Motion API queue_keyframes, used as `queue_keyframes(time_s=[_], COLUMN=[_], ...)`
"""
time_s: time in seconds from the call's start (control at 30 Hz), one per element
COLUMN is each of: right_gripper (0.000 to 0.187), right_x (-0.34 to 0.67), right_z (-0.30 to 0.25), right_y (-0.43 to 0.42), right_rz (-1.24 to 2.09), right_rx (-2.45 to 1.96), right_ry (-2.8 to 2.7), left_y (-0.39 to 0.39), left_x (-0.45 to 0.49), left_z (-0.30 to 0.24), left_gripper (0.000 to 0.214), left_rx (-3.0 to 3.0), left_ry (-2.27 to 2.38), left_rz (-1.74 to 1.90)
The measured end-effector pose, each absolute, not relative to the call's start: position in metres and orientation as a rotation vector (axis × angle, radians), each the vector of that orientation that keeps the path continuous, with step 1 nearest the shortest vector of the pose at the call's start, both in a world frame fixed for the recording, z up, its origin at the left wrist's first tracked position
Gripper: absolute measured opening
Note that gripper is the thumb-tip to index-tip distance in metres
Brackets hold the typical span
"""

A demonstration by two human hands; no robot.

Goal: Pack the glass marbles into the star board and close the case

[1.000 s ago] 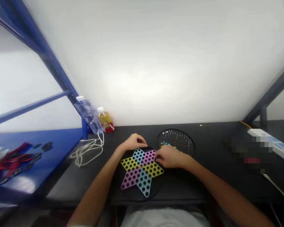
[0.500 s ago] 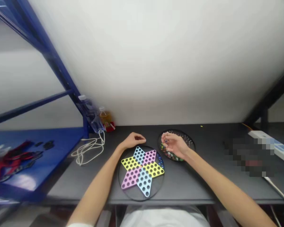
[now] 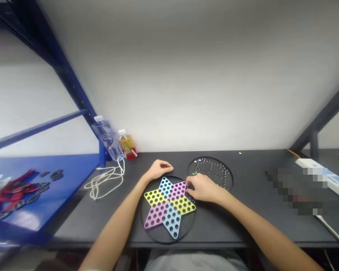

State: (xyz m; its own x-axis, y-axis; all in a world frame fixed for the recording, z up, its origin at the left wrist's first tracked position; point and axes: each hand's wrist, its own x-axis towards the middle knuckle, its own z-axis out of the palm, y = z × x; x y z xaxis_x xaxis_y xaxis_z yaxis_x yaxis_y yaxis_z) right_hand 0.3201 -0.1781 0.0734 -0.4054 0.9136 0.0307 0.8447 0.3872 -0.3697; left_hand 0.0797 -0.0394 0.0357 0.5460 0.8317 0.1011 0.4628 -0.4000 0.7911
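A round Chinese checkers board (image 3: 171, 216) lies on the dark table, with a six-pointed star in blue, pink and yellow full of holes. Blue marbles (image 3: 192, 200) sit in the clear section between the right-hand pink and yellow points. Over that section my right hand (image 3: 202, 187) is bent down with its fingers closed; whatever is in them is hidden. Beyond the board's upper left rim my left hand (image 3: 159, 169) rests on the table, loosely curved, thumb and fingers apart, nothing visible in it. Behind my right hand lies a round clear tray (image 3: 211, 165), partly covered, with small coloured pieces inside.
A white cable (image 3: 106, 182) lies coiled at the left. A clear bottle (image 3: 107, 137) and a bottle of yellow drink (image 3: 127, 144) stand by the blue frame. Red straps (image 3: 17, 194) lie on the blue surface. A white power strip (image 3: 324, 175) is at the right.
My right hand has moved left and toward me, from over the round tray to the blue marbles at the board's right side. My left hand has stayed in place.
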Motion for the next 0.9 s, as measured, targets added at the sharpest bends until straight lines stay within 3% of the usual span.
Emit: queue_keyframes(time_s=[0.63, 0.9], right_gripper=[0.014, 0.024], right_x=[0.312, 0.341], right_z=[0.068, 0.072], right_y=[-0.179, -0.156], right_rz=[0.437, 1.635], right_rx=[-1.644, -1.143], right_ry=[-2.185, -1.141], left_y=[-0.037, -0.036], left_x=[0.08, 0.08], left_z=[0.032, 0.031], left_gripper=[0.034, 0.035], left_rx=[2.055, 2.059], left_ry=[1.067, 1.056], left_rz=[0.656, 0.65])
